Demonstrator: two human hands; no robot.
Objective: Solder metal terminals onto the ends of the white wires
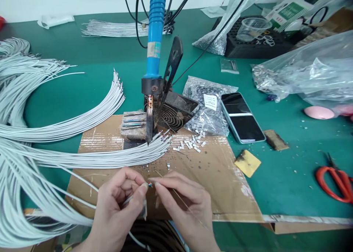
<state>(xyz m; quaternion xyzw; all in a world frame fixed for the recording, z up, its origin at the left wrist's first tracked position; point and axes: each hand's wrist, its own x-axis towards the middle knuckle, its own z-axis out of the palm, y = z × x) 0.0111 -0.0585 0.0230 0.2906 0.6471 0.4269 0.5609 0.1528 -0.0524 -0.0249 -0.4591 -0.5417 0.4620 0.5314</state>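
My left hand [121,200] pinches a white cable close to its stripped end, where small coloured cores [150,184] show between the fingertips. Thumb and index finger of my right hand [187,200] are closed right beside those cores; whether they touch them I cannot tell. A thin wire that looks like solder [183,202] runs between the right fingers and back over the hand. Beyond both hands, a blue-handled soldering iron [156,31] is fixed tip down, its tip [149,128] above the ends of a white cable bundle [96,159].
Small white connectors [190,143] lie on the cardboard [215,189]. More white cables [16,193] fill the left side. A phone [242,117], a yellow sponge [247,163], red-handled scissors [335,182] and plastic bags [311,71] are on the right. A grey block [134,134] stands by the iron.
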